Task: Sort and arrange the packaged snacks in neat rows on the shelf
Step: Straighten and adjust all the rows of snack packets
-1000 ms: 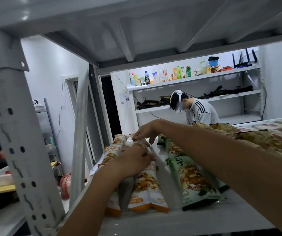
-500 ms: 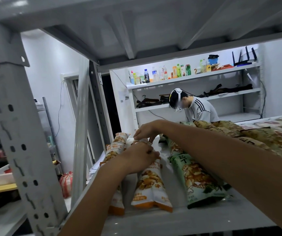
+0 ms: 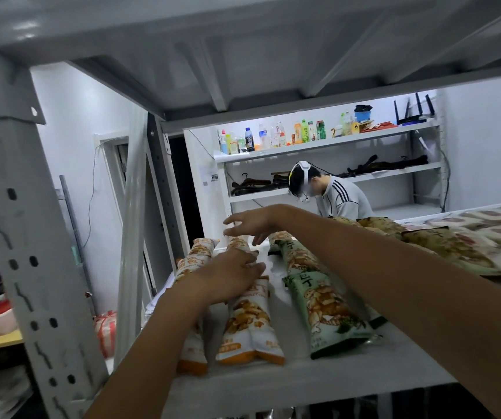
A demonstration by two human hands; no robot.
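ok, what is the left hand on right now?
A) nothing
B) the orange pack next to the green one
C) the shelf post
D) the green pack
B: the left hand lies with straight fingers on the orange pack beside the green pack. The right hand is open over the packs' far ends.

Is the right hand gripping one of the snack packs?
No: the right hand hangs with its fingers spread above the far ends of the orange snack packs, curled round nothing.
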